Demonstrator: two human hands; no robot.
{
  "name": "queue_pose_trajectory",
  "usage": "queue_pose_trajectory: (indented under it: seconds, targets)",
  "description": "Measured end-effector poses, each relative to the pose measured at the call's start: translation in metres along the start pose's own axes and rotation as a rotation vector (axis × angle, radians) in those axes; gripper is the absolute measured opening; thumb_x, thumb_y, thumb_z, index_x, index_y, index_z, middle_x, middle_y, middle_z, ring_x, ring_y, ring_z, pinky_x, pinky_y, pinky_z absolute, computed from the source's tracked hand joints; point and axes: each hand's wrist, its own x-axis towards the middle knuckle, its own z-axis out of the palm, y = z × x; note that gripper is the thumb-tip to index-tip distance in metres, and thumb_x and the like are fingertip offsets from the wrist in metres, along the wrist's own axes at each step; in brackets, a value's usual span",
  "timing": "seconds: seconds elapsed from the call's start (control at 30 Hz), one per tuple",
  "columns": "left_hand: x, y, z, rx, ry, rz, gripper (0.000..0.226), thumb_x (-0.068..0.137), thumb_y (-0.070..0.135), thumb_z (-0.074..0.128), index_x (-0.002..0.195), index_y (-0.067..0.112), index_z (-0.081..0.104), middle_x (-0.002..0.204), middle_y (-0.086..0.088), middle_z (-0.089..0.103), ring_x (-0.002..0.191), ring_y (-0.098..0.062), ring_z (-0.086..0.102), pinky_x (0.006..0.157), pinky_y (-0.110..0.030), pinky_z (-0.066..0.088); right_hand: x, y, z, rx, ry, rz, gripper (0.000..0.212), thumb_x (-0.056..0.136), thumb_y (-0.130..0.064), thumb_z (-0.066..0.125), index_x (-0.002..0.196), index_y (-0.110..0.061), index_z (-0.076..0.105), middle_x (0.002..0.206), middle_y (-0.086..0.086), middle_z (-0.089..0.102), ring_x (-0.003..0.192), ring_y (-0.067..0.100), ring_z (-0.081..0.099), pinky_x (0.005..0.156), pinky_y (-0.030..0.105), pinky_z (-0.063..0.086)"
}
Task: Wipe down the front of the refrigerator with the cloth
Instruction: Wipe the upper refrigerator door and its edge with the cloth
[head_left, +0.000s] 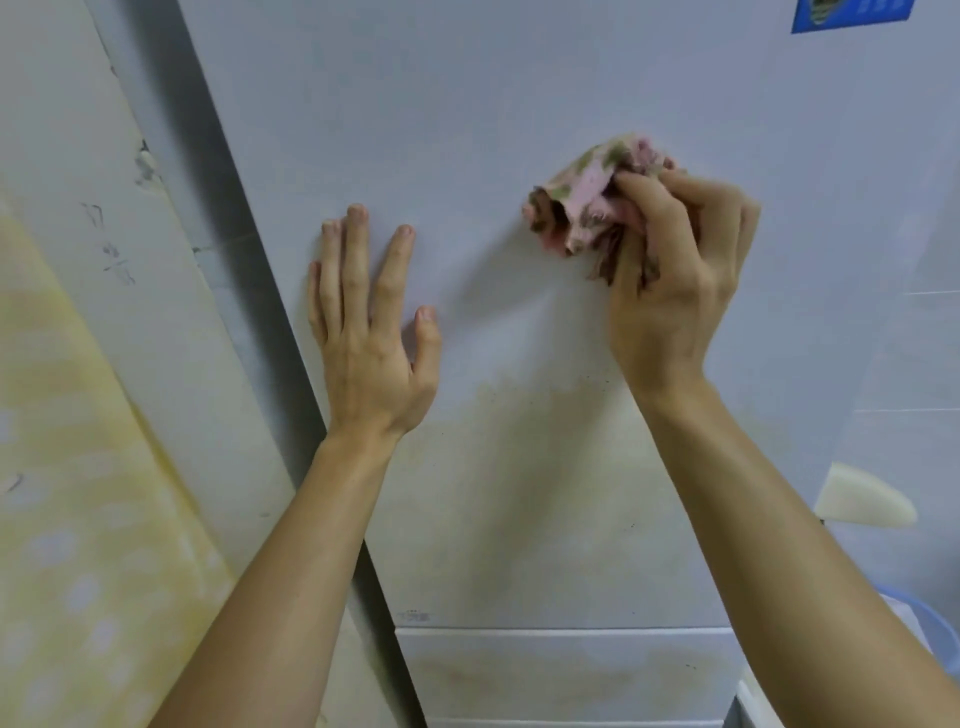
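Right hand has the pink cloth bunched up against the fridge door; left hand is flat on it, fingers straight. Yellowish grime sits straight below the cloth, so downward's my guess.

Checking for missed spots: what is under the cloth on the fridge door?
Only the pale fridge door shows around the cloth, which the right hand grips. The patch beneath it is covered, so any dirt there cannot be seen.
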Motion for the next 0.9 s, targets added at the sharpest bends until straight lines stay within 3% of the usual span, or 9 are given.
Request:
queue_pose_trajectory:
  seconds: [0.1, 0.2, 0.3, 0.4, 0.53, 0.7, 0.9]
  targets:
    - [0.0, -0.01, -0.003, -0.018, -0.027, 0.05, 0.06, 0.101, 0.022, 0.052, 0.158, 0.008, 0.042, 0.169, -0.021, 0.025, 0.16, -0.04, 0.016, 0.129, -0.056, 0.015, -0.016, 0.005, -0.006, -0.043, -0.019, -0.059, 0.026, 0.107, -0.008, 0.053, 0.112, -0.007, 0.079, 0.109, 0.017, 0.068, 0.105, 0.027, 0.049, 0.093, 0.02, 0.042]
    - [-0.002, -0.016, -0.004, -0.031, -0.047, 0.081, 0.059, 0.102, 0.025, 0.048, 0.158, 0.009, 0.042, 0.17, -0.019, 0.025, 0.16, -0.038, 0.016, 0.129, -0.056, 0.017, -0.061, 0.016, -0.023, -0.065, -0.113, -0.094, 0.024, 0.104, -0.002, 0.056, 0.112, -0.004, 0.078, 0.112, 0.018, 0.064, 0.105, 0.034, 0.052, 0.095, 0.032, 0.045]
    - [-0.004, -0.02, -0.005, -0.02, -0.049, 0.091, 0.058, 0.102, 0.024, 0.05, 0.158, 0.009, 0.042, 0.169, -0.02, 0.025, 0.16, -0.037, 0.016, 0.13, -0.053, 0.015, -0.111, 0.017, -0.036, -0.081, -0.22, -0.09, 0.028, 0.101, 0.0, 0.052, 0.118, -0.01, 0.071, 0.117, 0.014, 0.057, 0.107, 0.038, 0.053, 0.104, 0.027, 0.038]
    - [-0.003, -0.023, -0.007, -0.037, -0.035, 0.112, 0.056, 0.103, 0.025, 0.044, 0.156, 0.007, 0.044, 0.168, -0.021, 0.028, 0.161, -0.033, 0.014, 0.131, -0.049, 0.011, -0.114, 0.011, -0.036, -0.1, -0.266, -0.128, 0.038, 0.089, 0.013, 0.058, 0.119, -0.01, 0.064, 0.113, 0.01, 0.05, 0.101, 0.033, 0.049, 0.097, 0.027, 0.038]
    - [-0.002, -0.037, -0.014, -0.03, -0.018, 0.118, 0.057, 0.102, 0.025, 0.042, 0.156, 0.007, 0.044, 0.168, -0.019, 0.029, 0.161, -0.027, 0.012, 0.131, -0.049, 0.009, -0.063, -0.013, -0.007, -0.06, -0.185, -0.121, 0.027, 0.098, 0.007, 0.056, 0.114, -0.002, 0.075, 0.108, 0.013, 0.054, 0.1, 0.031, 0.047, 0.086, 0.035, 0.047]
    - [-0.004, -0.052, -0.019, -0.034, -0.041, 0.108, 0.059, 0.1, 0.016, 0.051, 0.157, 0.005, 0.042, 0.169, -0.02, 0.028, 0.16, -0.035, 0.017, 0.129, -0.055, 0.019, -0.052, -0.042, 0.023, -0.051, -0.099, 0.001, 0.027, 0.104, 0.001, 0.054, 0.117, -0.004, 0.077, 0.103, 0.022, 0.062, 0.104, 0.03, 0.046, 0.087, 0.034, 0.049]
    - [-0.007, -0.05, -0.017, -0.06, -0.024, 0.101, 0.054, 0.103, 0.019, 0.043, 0.156, 0.004, 0.043, 0.168, -0.02, 0.028, 0.16, -0.035, 0.017, 0.13, -0.053, 0.017, -0.143, -0.037, -0.006, -0.063, -0.345, -0.215, 0.025, 0.099, 0.001, 0.058, 0.109, -0.006, 0.08, 0.113, 0.009, 0.053, 0.1, 0.034, 0.055, 0.083, 0.045, 0.054]
